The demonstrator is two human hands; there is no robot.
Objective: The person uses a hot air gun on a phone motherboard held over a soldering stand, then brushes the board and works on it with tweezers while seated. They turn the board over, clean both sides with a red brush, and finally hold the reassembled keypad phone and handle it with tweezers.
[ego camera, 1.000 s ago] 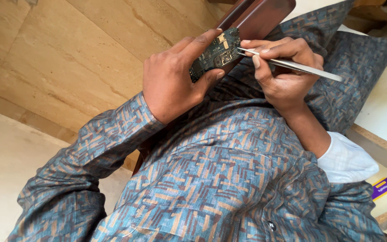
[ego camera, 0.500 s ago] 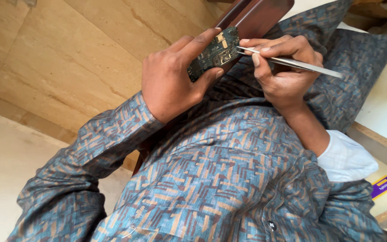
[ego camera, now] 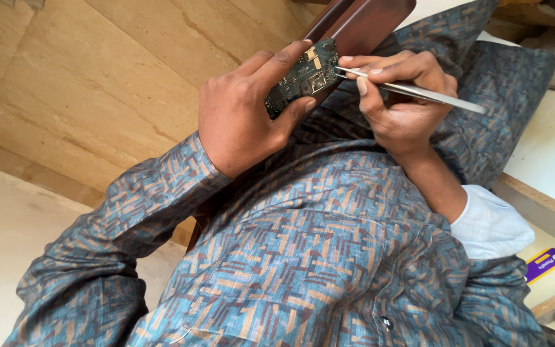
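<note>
At the left, a beige stone floor (ego camera: 97, 77) is seen. Next, a small dark green circuit board (ego camera: 302, 77) is gripped edgewise by the left hand (ego camera: 242, 119), thumb beneath and fingers over the top, in front of a dark brown panel (ego camera: 367, 22). To its right, metal tweezers (ego camera: 406, 90) are pinched in the right hand (ego camera: 399, 106), tips touching the board's upper right corner. The board is best kept steady and the tips pressed lightly, so that no component is scratched.

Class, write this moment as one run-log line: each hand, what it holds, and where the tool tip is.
left hand: holds circuit board | right hand: holds tweezers | tips: on board's upper end | behind: brown chair back
</note>
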